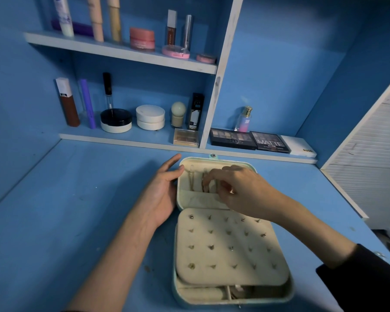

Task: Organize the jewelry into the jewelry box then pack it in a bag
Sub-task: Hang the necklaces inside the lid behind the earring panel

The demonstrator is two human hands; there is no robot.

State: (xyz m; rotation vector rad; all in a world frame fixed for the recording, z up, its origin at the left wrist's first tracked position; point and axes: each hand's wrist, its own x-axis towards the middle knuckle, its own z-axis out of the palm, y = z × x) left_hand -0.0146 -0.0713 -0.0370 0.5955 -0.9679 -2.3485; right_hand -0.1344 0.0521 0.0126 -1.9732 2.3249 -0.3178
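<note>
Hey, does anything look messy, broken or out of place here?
Nothing is spilled or broken. A few small brown specks lie on the blue desk left of the jewelry box, and the shelf divider has chipped paint.

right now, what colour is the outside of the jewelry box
The jewelry box shell is pale mint green, its lining cream; head view, near rim.

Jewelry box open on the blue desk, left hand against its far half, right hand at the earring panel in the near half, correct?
Not quite. In the head view the right hand is over the far half of the jewelry box, fingers at the chains there, not at the earring panel. The rest holds: box open on the desk, left hand against the far half.
</note>
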